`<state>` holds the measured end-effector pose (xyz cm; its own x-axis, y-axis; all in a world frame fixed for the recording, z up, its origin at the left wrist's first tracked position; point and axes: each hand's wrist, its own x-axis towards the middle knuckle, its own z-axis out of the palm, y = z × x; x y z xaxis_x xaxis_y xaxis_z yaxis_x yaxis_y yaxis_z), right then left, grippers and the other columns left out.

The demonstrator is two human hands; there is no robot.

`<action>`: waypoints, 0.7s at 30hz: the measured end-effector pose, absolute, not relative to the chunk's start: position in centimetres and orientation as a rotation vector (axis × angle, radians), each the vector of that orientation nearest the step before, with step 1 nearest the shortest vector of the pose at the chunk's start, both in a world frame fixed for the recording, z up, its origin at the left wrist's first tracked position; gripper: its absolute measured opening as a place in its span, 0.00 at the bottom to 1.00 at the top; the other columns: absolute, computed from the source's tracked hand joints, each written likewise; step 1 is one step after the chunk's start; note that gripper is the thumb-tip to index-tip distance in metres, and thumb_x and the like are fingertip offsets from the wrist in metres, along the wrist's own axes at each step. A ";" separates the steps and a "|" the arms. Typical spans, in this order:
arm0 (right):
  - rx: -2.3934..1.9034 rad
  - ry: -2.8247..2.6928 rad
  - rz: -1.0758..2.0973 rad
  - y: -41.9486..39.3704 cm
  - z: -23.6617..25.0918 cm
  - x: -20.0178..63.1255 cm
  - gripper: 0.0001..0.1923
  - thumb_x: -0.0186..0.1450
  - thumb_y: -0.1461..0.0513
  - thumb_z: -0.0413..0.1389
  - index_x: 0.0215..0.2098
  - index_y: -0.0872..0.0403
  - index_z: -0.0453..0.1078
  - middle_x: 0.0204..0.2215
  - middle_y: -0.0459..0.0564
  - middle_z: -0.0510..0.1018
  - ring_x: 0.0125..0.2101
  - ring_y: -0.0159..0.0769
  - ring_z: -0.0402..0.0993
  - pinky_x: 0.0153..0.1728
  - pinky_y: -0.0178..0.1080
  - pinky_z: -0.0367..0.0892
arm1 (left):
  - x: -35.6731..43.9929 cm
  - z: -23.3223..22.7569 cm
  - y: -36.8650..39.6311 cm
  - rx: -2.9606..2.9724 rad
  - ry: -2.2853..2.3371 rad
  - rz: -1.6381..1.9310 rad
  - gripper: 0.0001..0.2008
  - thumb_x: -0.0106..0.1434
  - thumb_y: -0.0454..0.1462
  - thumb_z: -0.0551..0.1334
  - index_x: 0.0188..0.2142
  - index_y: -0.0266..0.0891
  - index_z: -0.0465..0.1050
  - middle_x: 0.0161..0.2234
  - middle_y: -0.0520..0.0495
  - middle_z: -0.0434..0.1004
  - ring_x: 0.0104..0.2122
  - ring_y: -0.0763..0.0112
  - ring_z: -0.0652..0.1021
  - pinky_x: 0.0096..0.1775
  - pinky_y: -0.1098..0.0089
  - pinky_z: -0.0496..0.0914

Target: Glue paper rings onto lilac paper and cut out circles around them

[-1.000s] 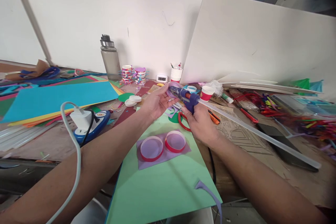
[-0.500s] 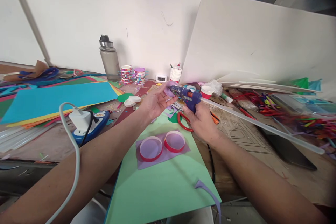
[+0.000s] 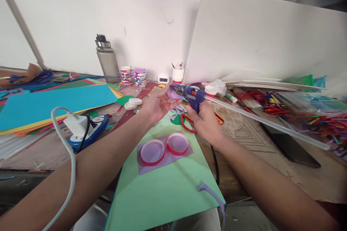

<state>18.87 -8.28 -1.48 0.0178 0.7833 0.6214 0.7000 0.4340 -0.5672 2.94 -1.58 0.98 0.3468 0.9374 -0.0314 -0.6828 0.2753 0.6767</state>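
Note:
My right hand (image 3: 205, 120) grips a dark blue glue gun (image 3: 192, 97) with a long clear glue stick (image 3: 268, 122) sticking out of its back. The gun's nozzle points at a round purple piece (image 3: 174, 94) that my left hand (image 3: 155, 106) holds up between its fingers. Below my hands lies a green sheet (image 3: 162, 195). On it rests a purple foam sheet (image 3: 166, 164) carrying two shallow rings with red outsides and white insides, a left ring (image 3: 152, 162) and a right ring (image 3: 177, 150). A curled purple strip (image 3: 213, 194) hangs over the sheet's right edge.
Red-handled scissors (image 3: 187, 126) lie just past my right hand. White discs (image 3: 132, 103), coloured sheets (image 3: 56, 99) and a blue power strip (image 3: 90, 135) sit to the left. A bottle (image 3: 107, 59) and stacked cups (image 3: 178, 75) stand behind. A black phone (image 3: 290, 144) lies right.
The view has shifted slightly, so most things appear a little further left. My hands keep the purple piece and the glue gun together; the round piece shows somewhat more of its face.

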 end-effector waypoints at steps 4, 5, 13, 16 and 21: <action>-1.292 -1.745 0.138 -8.4 -1.5 18.9 0.10 0.66 0.56 0.51 0.40 0.53 0.68 0.40 0.58 0.78 0.40 0.50 0.73 0.43 0.51 0.68 | 2.8 0.9 -1.5 0.658 0.471 1.145 0.08 0.67 0.36 0.59 0.37 0.35 0.76 0.29 0.47 0.81 0.32 0.70 0.81 0.50 0.57 0.74; -1.294 -1.745 0.143 -8.4 -1.5 18.9 0.10 0.66 0.56 0.51 0.39 0.53 0.68 0.39 0.58 0.78 0.41 0.50 0.73 0.43 0.51 0.68 | 2.8 0.9 -1.5 0.660 0.469 1.145 0.08 0.68 0.36 0.59 0.36 0.35 0.76 0.29 0.47 0.81 0.32 0.70 0.81 0.50 0.57 0.74; -1.277 -1.682 0.085 -8.5 -1.4 18.7 0.11 0.67 0.56 0.51 0.44 0.52 0.68 0.39 0.56 0.78 0.40 0.47 0.73 0.43 0.49 0.67 | 3.0 0.4 -1.4 0.661 0.445 1.169 0.03 0.63 0.35 0.64 0.34 0.37 0.74 0.31 0.48 0.80 0.34 0.68 0.80 0.51 0.55 0.73; -1.325 -1.621 0.052 -8.5 -1.6 18.8 0.09 0.66 0.55 0.52 0.39 0.51 0.68 0.34 0.55 0.78 0.35 0.46 0.72 0.38 0.48 0.68 | 2.9 0.2 -1.3 0.677 0.420 1.187 0.03 0.62 0.35 0.65 0.35 0.37 0.75 0.32 0.49 0.80 0.34 0.69 0.80 0.52 0.56 0.73; -1.274 -1.623 0.062 -8.8 -1.6 18.8 0.09 0.67 0.55 0.51 0.40 0.51 0.67 0.36 0.54 0.78 0.37 0.46 0.73 0.39 0.46 0.68 | 2.8 0.1 -1.4 0.782 0.392 1.246 0.05 0.59 0.35 0.68 0.36 0.38 0.76 0.34 0.49 0.80 0.36 0.70 0.80 0.52 0.57 0.72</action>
